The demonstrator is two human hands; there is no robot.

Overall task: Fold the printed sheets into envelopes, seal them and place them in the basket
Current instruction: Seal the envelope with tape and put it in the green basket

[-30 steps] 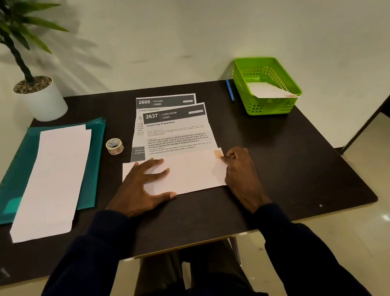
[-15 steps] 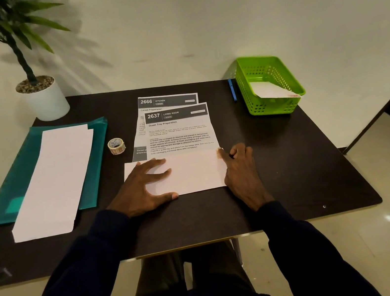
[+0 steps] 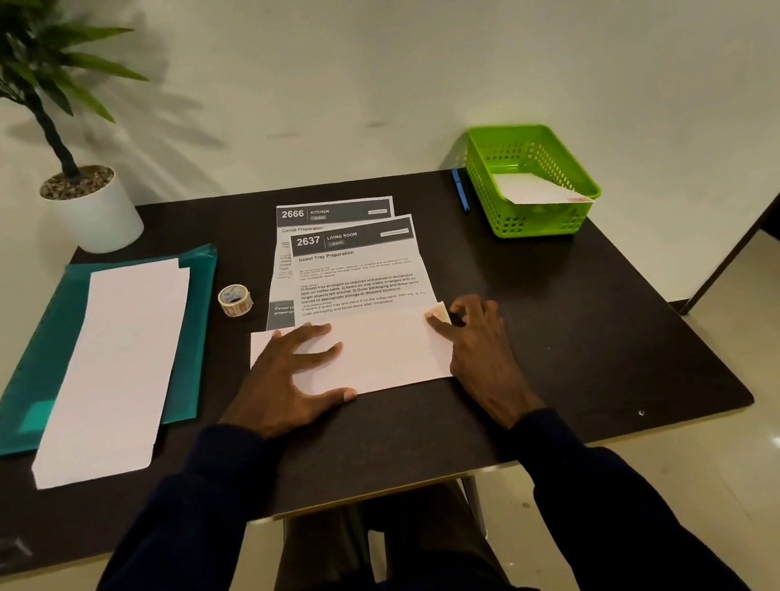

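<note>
A white envelope (image 3: 387, 353) lies flat near the table's front edge. My left hand (image 3: 288, 381) rests on its left half with fingers spread. My right hand (image 3: 479, 342) sits at its right edge, the index finger touching a small reddish sticker (image 3: 437, 312) at the envelope's top right corner. Just behind the envelope lies the printed sheet headed 2637 (image 3: 360, 269), overlapping another headed 2666 (image 3: 334, 210). The green basket (image 3: 541, 219) stands at the back right with one sealed envelope (image 3: 536, 190) inside.
A sticker roll (image 3: 235, 300) sits left of the sheets. A stack of white envelopes (image 3: 118, 364) lies on a teal folder (image 3: 197, 339) at the left. A blue pen (image 3: 462, 191) lies beside the basket. A potted plant (image 3: 98, 216) stands at the back left corner.
My right hand covered the envelope's top right corner half a second ago and has since drawn back slightly, showing the sticker again. My left hand has stayed in place.
</note>
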